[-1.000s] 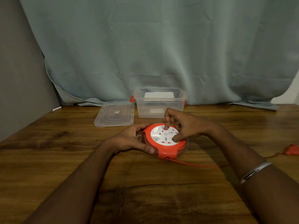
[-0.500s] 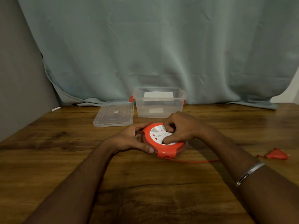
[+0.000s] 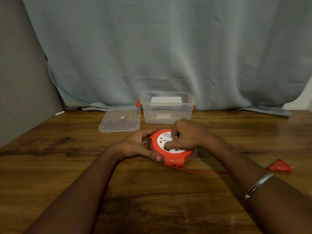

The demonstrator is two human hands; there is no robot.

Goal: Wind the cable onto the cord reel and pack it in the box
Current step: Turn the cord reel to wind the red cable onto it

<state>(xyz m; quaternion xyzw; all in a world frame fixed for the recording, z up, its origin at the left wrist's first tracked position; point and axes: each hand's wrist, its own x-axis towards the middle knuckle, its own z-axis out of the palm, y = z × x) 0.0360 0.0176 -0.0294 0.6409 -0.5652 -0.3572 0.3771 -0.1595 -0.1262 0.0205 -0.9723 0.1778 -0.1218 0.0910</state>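
Observation:
A round orange cord reel (image 3: 175, 159) with a white socket face lies flat on the wooden table (image 3: 67, 166). My left hand (image 3: 136, 146) grips its left rim. My right hand (image 3: 185, 135) rests curled on the white face, fingers pressed into it. A thin orange cable (image 3: 199, 172) runs from the reel's front to the right, passing behind my right forearm. Its orange plug (image 3: 280, 166) lies on the table at the right. The clear plastic box (image 3: 168, 114) with orange latches stands open just behind the reel.
The box's clear lid (image 3: 119, 119) lies flat to the left of the box. A white block sits inside the box. A pale curtain (image 3: 168, 56) hangs behind the table, and a grey wall (image 3: 20, 81) borders the left side.
My right hand has turned on the reel's face, curling further into a fist. The plug has slid left along the table toward the reel, and the loose cable is shorter.

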